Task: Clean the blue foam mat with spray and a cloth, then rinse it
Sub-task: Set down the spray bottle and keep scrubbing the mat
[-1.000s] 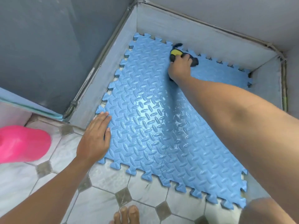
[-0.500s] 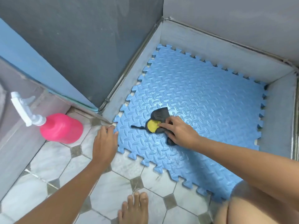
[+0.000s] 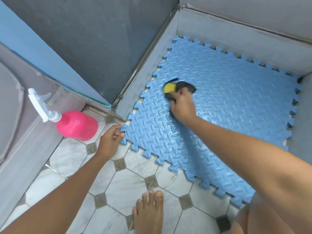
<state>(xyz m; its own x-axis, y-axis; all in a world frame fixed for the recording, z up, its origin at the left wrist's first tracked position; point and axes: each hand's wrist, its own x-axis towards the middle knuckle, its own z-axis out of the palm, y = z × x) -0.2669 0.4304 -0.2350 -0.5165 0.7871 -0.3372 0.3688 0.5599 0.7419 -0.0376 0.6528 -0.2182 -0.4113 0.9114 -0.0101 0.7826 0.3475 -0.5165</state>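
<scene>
Pink spray bottle (image 3: 76, 124) stands far left on the tiled floor (image 3: 125, 184), white trigger head (image 3: 39, 103) pointing up and left, close against the grey wall. Just right of it, left hand (image 3: 109, 141) sits at the near-left corner of the blue foam mat (image 3: 228, 102), fingers curled loosely, fingertips touching the jagged edge (pinching it or only resting on it, cannot tell). Mat lies flat, its far part inside a grey walled recess, its near edge out on the floor tiles. Surface near the middle looks glossy, wet. Right hand (image 3: 183, 107) is on the left half of the mat, fist closed around a dark cloth (image 3: 186, 86) with a yellow patch (image 3: 169, 88), pressing it down onto the foam; cloth is motion-blurred. Right forearm crosses the mat from the near right. A bare foot (image 3: 149, 211) rests on the floor at near centre, clear of the mat edge.
</scene>
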